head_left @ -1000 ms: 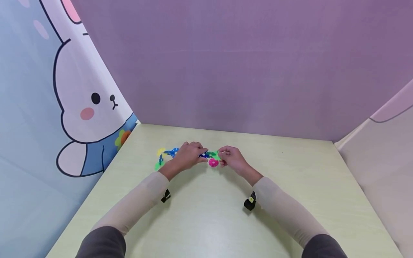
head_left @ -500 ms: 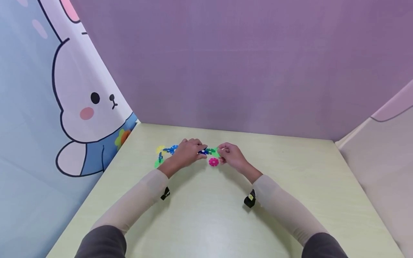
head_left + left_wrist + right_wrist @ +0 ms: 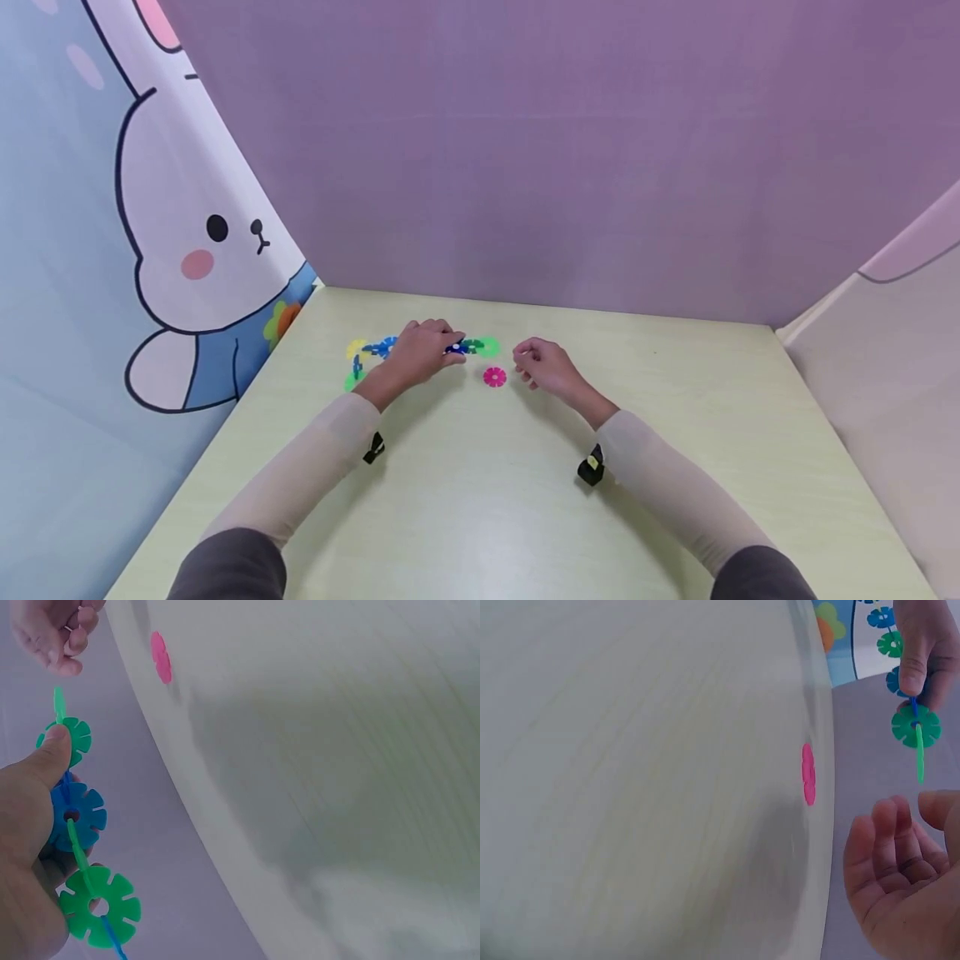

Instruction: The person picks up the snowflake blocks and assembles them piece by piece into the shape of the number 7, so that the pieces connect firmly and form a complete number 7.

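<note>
My left hand (image 3: 417,352) pinches a chain of slotted plastic snowflake discs, held above the table. In the left wrist view its thumb lies on a green disc (image 3: 80,736) near the chain's end, with a blue disc (image 3: 93,817) and another green disc (image 3: 124,904) behind. A light green disc (image 3: 490,347) forms the right tip. Further left hang a yellow disc (image 3: 356,348) and blue pieces. My right hand (image 3: 551,367) is just right of the tip, apart from it, fingers loosely curled and holding nothing. A loose pink disc (image 3: 494,377) lies between the hands, nearer the right.
The pale table (image 3: 480,500) extends around both arms. A purple partition (image 3: 525,167) stands along its back edge. At the left is a panel with a rabbit picture (image 3: 195,200), and a light panel (image 3: 892,367) borders the right.
My right hand has let go of the light green disc and moved slightly right. My left hand has shifted left with the chain. The pink disc has stayed about where it was.
</note>
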`<action>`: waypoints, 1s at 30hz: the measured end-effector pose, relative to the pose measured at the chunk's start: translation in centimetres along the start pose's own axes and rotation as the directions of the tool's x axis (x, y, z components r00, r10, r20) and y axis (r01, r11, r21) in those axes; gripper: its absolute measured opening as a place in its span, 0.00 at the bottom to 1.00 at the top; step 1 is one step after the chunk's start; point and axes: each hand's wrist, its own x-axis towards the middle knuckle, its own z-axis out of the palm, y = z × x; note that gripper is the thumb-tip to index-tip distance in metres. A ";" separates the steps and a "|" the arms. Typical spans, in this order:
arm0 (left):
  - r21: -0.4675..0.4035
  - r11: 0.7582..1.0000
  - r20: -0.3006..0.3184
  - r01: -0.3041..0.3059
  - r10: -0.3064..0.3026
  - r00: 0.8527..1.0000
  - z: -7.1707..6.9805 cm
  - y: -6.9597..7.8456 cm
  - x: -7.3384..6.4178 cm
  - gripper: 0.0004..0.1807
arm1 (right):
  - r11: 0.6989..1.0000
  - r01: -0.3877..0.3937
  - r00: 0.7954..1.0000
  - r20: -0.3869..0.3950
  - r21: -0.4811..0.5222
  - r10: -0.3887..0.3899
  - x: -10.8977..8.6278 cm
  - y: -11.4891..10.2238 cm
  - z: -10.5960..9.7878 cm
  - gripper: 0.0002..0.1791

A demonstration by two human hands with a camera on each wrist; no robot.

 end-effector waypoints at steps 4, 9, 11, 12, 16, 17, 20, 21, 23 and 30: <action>-0.003 1.000 0.003 0.012 -0.012 1.000 0.1 -0.5 -0.3 0.28 | 0.998 0.020 1.000 0.003 -0.058 -0.019 0.2 0.4 -0.1 0.16; -0.012 1.000 -0.002 0.020 -0.020 1.000 0.1 -1.1 -0.7 0.28 | 0.990 0.041 0.999 -0.003 -0.133 -0.042 0.8 1.0 -0.1 0.13; -0.017 1.000 -0.006 0.015 -0.015 1.000 0.1 -1.2 -0.9 0.28 | 0.986 0.045 0.999 -0.004 -0.159 -0.046 1.0 1.2 -0.1 0.13; -0.019 1.000 -0.009 0.013 -0.013 1.000 0.1 -1.3 -1.0 0.28 | 0.984 0.046 0.999 -0.004 -0.173 -0.048 1.1 1.3 0.0 0.14; -0.031 0.999 -0.005 0.021 -0.021 1.000 0.0 -1.6 -1.4 0.28 | 0.969 0.068 0.997 -0.002 -0.238 -0.071 1.6 1.4 0.1 0.14; -0.030 0.999 -0.003 0.024 -0.024 1.000 0.0 -1.7 -1.5 0.28 | 0.964 0.077 0.997 0.001 -0.255 -0.080 1.7 1.4 0.2 0.13; -0.027 0.999 0.007 0.029 -0.029 1.000 -0.1 -1.9 -1.6 0.28 | 0.949 0.101 0.995 0.018 -0.300 -0.101 2.1 1.3 0.6 0.13; -0.025 0.999 0.010 0.029 -0.028 1.000 -0.1 -1.9 -1.7 0.28 | 0.946 0.105 0.994 0.026 -0.308 -0.102 2.2 1.3 0.7 0.13; -0.022 0.999 0.013 0.028 -0.028 1.000 -0.1 -2.0 -1.8 0.28 | 0.941 0.107 0.994 0.049 -0.322 -0.097 2.3 1.3 1.0 0.14; -0.036 0.999 0.007 0.036 -0.036 0.999 -0.1 -2.5 -2.0 0.28 | 0.905 0.117 0.992 0.086 -0.409 -0.089 2.9 1.8 2.0 0.17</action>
